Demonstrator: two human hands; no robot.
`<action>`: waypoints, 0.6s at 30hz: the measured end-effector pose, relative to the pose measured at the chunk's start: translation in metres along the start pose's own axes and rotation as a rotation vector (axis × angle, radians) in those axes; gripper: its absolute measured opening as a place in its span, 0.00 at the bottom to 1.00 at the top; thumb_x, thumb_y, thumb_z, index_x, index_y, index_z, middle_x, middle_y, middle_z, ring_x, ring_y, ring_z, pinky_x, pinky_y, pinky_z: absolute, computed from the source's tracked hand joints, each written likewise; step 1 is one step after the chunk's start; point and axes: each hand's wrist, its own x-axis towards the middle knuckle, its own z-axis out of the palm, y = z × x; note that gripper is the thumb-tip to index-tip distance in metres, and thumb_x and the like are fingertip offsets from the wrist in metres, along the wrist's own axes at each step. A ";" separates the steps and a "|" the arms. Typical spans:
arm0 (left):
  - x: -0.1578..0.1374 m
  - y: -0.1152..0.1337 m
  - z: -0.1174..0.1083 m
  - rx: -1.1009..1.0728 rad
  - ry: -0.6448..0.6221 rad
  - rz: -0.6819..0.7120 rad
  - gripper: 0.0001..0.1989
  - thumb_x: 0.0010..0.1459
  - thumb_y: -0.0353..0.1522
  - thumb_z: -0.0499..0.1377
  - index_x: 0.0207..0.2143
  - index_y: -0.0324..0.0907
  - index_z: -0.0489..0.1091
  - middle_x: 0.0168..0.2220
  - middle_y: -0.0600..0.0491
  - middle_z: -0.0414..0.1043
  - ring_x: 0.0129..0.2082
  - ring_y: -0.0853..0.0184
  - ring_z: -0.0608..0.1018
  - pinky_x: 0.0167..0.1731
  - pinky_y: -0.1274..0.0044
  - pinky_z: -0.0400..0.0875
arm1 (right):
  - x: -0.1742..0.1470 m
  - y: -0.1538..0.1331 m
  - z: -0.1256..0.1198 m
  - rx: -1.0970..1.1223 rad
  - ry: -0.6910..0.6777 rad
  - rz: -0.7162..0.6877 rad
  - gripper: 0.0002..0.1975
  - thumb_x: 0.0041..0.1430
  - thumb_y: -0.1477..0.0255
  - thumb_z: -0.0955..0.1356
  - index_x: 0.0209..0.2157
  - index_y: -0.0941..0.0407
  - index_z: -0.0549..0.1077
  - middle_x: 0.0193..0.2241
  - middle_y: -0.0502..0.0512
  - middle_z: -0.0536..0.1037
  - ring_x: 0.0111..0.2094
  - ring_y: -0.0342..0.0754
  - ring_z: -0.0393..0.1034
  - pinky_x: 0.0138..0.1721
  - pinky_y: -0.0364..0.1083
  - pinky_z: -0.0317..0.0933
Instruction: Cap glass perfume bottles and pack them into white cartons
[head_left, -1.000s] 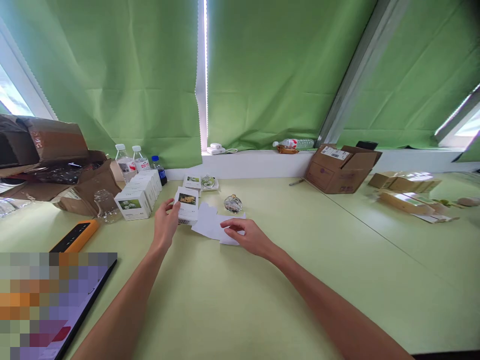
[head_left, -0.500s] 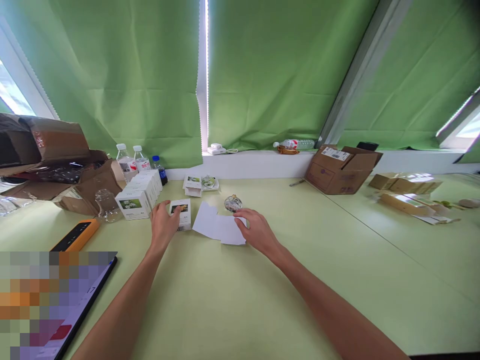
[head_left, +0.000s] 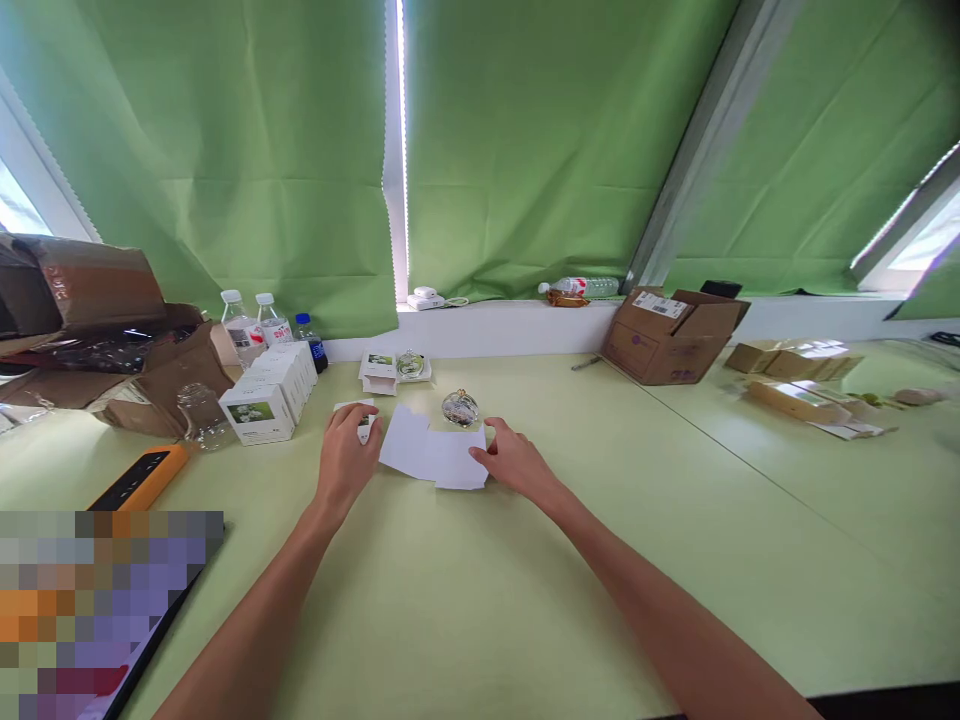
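Note:
A flattened white paper piece [head_left: 431,450] lies on the table between my hands. My left hand [head_left: 346,455] arches at its left edge, thumb and fingers apart, partly covering a small white box with a picture [head_left: 365,428]. Over the paper's right edge is my right hand [head_left: 521,460], its thumb tip touching the sheet and its index finger stretched apart from it. Neither hand is closed on anything. Just behind the paper rests a round, clear glass ornament with a gold-coloured top [head_left: 460,408].
Further back are an opened white box [head_left: 378,372] and another round glass piece [head_left: 411,364]. A row of white boxes [head_left: 259,415], bottles [head_left: 241,325] and an open carton [head_left: 169,365] stand left. A tablet-like screen [head_left: 161,620] lies front left; a cardboard box [head_left: 660,345] sits right.
My left hand has moved right, off the sides of the small white box to the paper's left edge. My right hand has shifted slightly at the paper's right edge. The view has turned slightly right.

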 end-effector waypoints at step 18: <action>-0.010 0.012 0.005 0.010 -0.141 -0.021 0.15 0.60 0.42 0.52 0.46 0.48 0.67 0.51 0.49 0.67 0.50 0.57 0.70 0.43 0.68 0.66 | -0.002 -0.014 -0.018 0.726 -0.045 0.120 0.14 0.49 0.68 0.68 0.39 0.58 0.74 0.29 0.55 0.79 0.26 0.47 0.71 0.21 0.41 0.59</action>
